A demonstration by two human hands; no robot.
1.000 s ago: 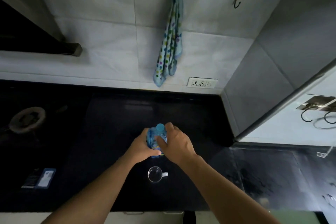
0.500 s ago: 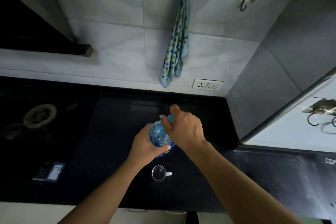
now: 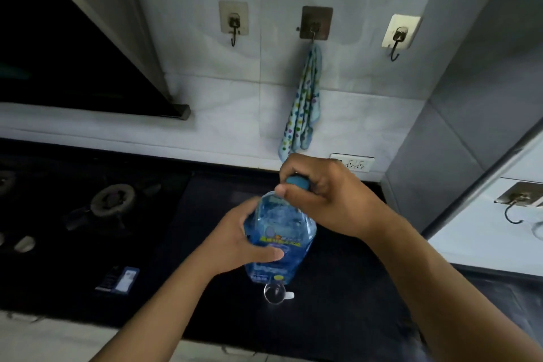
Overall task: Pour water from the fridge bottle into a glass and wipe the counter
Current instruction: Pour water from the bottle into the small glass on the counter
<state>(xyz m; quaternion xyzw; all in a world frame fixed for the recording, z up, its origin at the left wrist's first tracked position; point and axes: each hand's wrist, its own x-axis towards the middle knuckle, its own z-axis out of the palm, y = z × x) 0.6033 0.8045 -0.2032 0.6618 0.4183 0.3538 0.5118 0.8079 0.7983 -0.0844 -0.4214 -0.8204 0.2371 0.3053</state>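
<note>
A clear blue plastic water bottle [image 3: 279,241] with a printed label is held up above the black counter [image 3: 338,303]. My left hand [image 3: 241,241] wraps around its body from the left. My right hand [image 3: 326,200] is closed over the blue cap [image 3: 296,180] at the top. Just below the bottle, a small clear glass with a handle [image 3: 274,293] stands on the counter, its far rim hidden behind the bottle's base. A dotted blue cloth [image 3: 302,106] hangs from the middle wall hook.
A gas stove burner [image 3: 113,203] sits on the left of the counter, with a small blue-and-white packet [image 3: 119,280] near the front edge. A wall socket [image 3: 357,162] is behind my right hand. A grey wall closes off the right side.
The bottle has been lifted higher and closer to the camera, both hands staying on it. The view has tilted upward, showing more of the wall and hooks.
</note>
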